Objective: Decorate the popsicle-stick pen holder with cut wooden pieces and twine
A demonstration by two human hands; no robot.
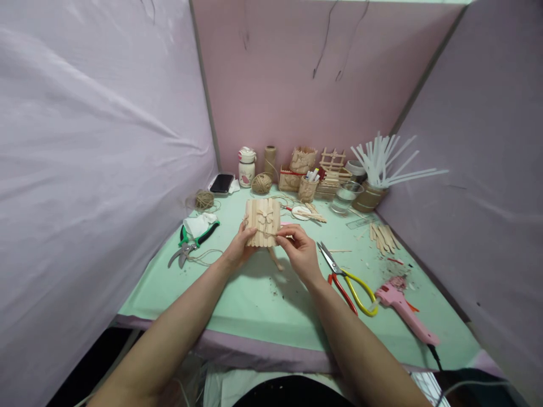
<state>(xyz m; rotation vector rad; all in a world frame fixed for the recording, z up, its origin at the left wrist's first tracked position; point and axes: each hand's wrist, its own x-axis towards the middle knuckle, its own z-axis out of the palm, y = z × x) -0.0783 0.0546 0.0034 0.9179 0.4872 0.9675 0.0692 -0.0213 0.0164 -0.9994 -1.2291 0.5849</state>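
Pale wood is clasped from the left: by the left hand, thumb closed over the near-left corner, the stick panel is held above the middle of the green table, slats running toward the back edge. Across its front a thin cord is led rightward — seemingly pinched, at the panel's right edge, by the nearer right hand, thumb and forefinger together.

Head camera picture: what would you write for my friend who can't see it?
A person's left hand holds a small wooden-stick piece with bow-shaped trim over a pale green table, while the right hand touches its edge. Scissors and a pink glue gun lie to the right, green-handled pruners to the left.
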